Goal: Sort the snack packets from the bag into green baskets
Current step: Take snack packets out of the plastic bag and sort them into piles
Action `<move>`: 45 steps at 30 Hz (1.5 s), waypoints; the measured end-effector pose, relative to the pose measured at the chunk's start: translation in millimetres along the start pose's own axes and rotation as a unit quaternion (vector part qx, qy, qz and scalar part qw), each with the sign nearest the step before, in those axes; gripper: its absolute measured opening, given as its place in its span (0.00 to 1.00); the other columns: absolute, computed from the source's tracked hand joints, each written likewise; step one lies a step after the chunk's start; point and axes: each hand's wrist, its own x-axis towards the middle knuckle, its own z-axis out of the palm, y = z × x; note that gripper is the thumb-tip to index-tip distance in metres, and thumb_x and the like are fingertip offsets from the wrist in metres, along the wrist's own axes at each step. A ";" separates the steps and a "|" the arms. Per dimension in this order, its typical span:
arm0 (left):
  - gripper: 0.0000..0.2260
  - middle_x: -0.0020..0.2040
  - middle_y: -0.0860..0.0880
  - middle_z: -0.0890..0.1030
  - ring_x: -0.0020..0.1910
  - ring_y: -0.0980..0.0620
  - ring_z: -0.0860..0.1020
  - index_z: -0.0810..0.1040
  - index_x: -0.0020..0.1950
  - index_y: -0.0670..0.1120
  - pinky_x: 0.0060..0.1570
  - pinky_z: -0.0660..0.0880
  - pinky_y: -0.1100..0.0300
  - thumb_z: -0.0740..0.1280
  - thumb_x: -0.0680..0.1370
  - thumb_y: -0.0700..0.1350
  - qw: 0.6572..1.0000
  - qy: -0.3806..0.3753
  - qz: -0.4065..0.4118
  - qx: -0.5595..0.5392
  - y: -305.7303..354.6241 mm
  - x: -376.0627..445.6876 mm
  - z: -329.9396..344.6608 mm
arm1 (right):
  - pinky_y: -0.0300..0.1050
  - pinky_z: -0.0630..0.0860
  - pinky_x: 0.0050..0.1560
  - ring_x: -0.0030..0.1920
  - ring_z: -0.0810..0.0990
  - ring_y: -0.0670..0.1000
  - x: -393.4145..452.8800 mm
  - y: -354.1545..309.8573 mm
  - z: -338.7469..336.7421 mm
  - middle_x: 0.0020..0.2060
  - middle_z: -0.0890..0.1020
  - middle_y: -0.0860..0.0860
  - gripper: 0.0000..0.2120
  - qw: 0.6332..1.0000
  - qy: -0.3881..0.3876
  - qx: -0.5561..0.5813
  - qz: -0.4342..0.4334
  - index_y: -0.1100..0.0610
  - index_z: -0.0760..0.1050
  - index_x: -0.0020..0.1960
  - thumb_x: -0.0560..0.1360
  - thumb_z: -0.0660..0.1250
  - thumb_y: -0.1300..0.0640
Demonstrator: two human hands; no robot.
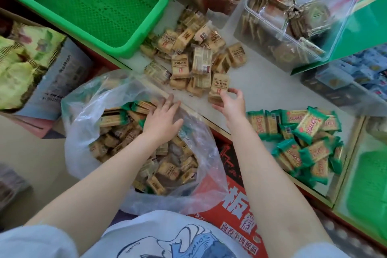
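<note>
Head-worn camera looks steeply down, close over bag [134, 123] and counter [272, 90].

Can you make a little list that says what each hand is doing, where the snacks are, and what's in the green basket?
left hand: fingers straight, reaching into the clear plastic bag, on the packets inside
right hand: fingers curled, at the nearest packet of the tan pile
tan packets: heaped on the white shelf, beside the green basket
green-edged packets: separate heap, on the shelf to the right
green basket: no packets visible inside
bag contents: mostly tan packets, a few green-edged ones
clear plastic box: holds other wrapped snacks
</note>
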 end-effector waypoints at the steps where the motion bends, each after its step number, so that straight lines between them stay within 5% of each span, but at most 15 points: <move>1: 0.29 0.83 0.51 0.44 0.81 0.47 0.45 0.52 0.82 0.53 0.78 0.50 0.42 0.56 0.83 0.57 1.000 -0.005 -0.001 -0.002 -0.2 -0.1 0.5 | 0.50 0.85 0.45 0.47 0.85 0.55 3.1 0.8 3.7 0.60 0.80 0.57 0.10 1.000 0.006 -0.023 -0.009 0.50 0.70 0.58 0.80 0.68 0.58; 8: 0.33 0.82 0.49 0.41 0.81 0.46 0.44 0.47 0.83 0.53 0.77 0.52 0.40 0.56 0.82 0.60 0.999 -0.004 0.001 0.042 1.4 0.8 6.3 | 0.46 0.85 0.44 0.44 0.85 0.50 -1.4 -2.2 -0.5 0.60 0.79 0.57 0.10 0.995 0.065 -0.069 -0.034 0.47 0.75 0.59 0.79 0.70 0.56; 12: 0.32 0.83 0.49 0.43 0.81 0.46 0.46 0.49 0.82 0.52 0.77 0.53 0.41 0.57 0.82 0.59 0.998 -0.015 0.015 0.059 0.6 2.8 -0.8 | 0.38 0.81 0.35 0.37 0.84 0.51 -55.8 -2.6 -15.8 0.54 0.77 0.56 0.08 0.973 0.088 -0.171 -0.130 0.48 0.75 0.59 0.81 0.65 0.55; 14: 0.28 0.82 0.47 0.54 0.80 0.45 0.53 0.57 0.81 0.50 0.75 0.56 0.43 0.59 0.82 0.55 0.998 0.034 0.033 0.042 -5.1 -6.2 -2.8 | 0.38 0.79 0.32 0.35 0.84 0.51 -93.7 6.1 -12.6 0.48 0.80 0.53 0.06 0.971 0.028 -0.181 -0.156 0.53 0.76 0.57 0.81 0.64 0.58; 17: 0.20 0.67 0.43 0.74 0.67 0.42 0.70 0.73 0.70 0.46 0.65 0.66 0.46 0.63 0.79 0.49 0.990 0.138 0.034 0.004 -28.3 -51.3 16.5 | 0.47 0.81 0.34 0.32 0.82 0.53 -136.6 40.6 8.7 0.38 0.82 0.55 0.03 0.971 -0.140 -0.168 -0.101 0.56 0.78 0.50 0.81 0.66 0.61; 21: 0.14 0.53 0.47 0.79 0.56 0.43 0.77 0.78 0.59 0.46 0.53 0.72 0.49 0.60 0.81 0.53 0.997 -0.007 -0.073 -0.020 -76.0 -112.3 70.2 | 0.55 0.84 0.43 0.37 0.83 0.53 -137.8 122.6 35.4 0.42 0.84 0.55 0.01 0.929 -0.217 -0.298 -0.008 0.54 0.78 0.49 0.79 0.69 0.57; 24: 0.18 0.64 0.44 0.76 0.64 0.43 0.73 0.73 0.69 0.47 0.60 0.72 0.49 0.58 0.83 0.54 0.984 -0.130 -0.115 -0.048 -99.4 -132.5 92.2 | 0.56 0.81 0.55 0.54 0.82 0.58 -121.8 166.6 46.1 0.59 0.81 0.56 0.16 0.887 -0.206 -0.413 0.022 0.56 0.75 0.64 0.78 0.70 0.54; 27: 0.23 0.72 0.44 0.70 0.70 0.43 0.69 0.68 0.76 0.50 0.67 0.68 0.50 0.60 0.83 0.55 0.975 -0.164 -0.121 -0.088 -110.8 -139.8 106.5 | 0.49 0.73 0.61 0.66 0.75 0.60 -117.1 183.3 54.5 0.68 0.75 0.58 0.27 0.818 -0.247 -0.519 0.004 0.58 0.67 0.74 0.78 0.69 0.53; 31: 0.24 0.70 0.45 0.72 0.68 0.44 0.71 0.68 0.76 0.49 0.66 0.69 0.49 0.61 0.82 0.56 0.974 -0.146 -0.125 -0.124 -116.8 -140.2 115.4 | 0.47 0.75 0.59 0.62 0.77 0.59 -115.5 188.4 65.2 0.63 0.78 0.58 0.21 0.751 -0.280 -0.598 -0.022 0.59 0.72 0.68 0.77 0.71 0.57; 33: 0.23 0.69 0.46 0.73 0.67 0.45 0.71 0.69 0.75 0.49 0.65 0.70 0.49 0.61 0.82 0.56 0.973 -0.129 -0.119 -0.151 -115.5 -141.6 111.5 | 0.49 0.77 0.57 0.59 0.79 0.57 -114.2 182.2 64.1 0.60 0.80 0.55 0.20 0.766 -0.266 -0.586 -0.019 0.58 0.74 0.65 0.76 0.73 0.55; 36: 0.22 0.66 0.49 0.75 0.63 0.50 0.74 0.71 0.73 0.50 0.62 0.72 0.54 0.65 0.81 0.56 0.964 -0.095 -0.112 -0.222 -109.5 -141.0 96.9 | 0.48 0.78 0.53 0.55 0.79 0.52 -123.0 153.0 52.8 0.55 0.78 0.46 0.21 0.866 -0.207 -0.455 -0.003 0.54 0.75 0.63 0.74 0.75 0.49; 38: 0.22 0.62 0.53 0.78 0.58 0.55 0.78 0.72 0.71 0.52 0.57 0.76 0.59 0.70 0.78 0.55 0.918 -0.068 -0.134 -0.368 -98.6 -137.0 76.3 | 0.50 0.81 0.44 0.51 0.82 0.54 -133.0 128.2 41.6 0.53 0.81 0.49 0.17 0.915 -0.197 -0.350 0.026 0.54 0.75 0.57 0.74 0.75 0.49; 41: 0.19 0.58 0.51 0.82 0.54 0.54 0.83 0.74 0.66 0.52 0.51 0.81 0.58 0.73 0.77 0.50 0.798 -0.050 -0.155 -0.580 -73.5 -123.3 35.5 | 0.51 0.79 0.44 0.47 0.84 0.53 -144.6 91.8 24.0 0.52 0.84 0.55 0.13 0.938 -0.259 -0.222 0.070 0.57 0.76 0.59 0.77 0.73 0.55; 45: 0.11 0.51 0.47 0.84 0.47 0.50 0.84 0.80 0.55 0.50 0.40 0.81 0.56 0.75 0.75 0.47 0.782 -0.008 -0.114 -0.612 -44.0 -94.8 -9.9 | 0.48 0.83 0.46 0.48 0.84 0.50 -147.3 48.2 14.5 0.51 0.82 0.52 0.13 0.942 -0.286 -0.171 0.035 0.54 0.75 0.59 0.76 0.73 0.57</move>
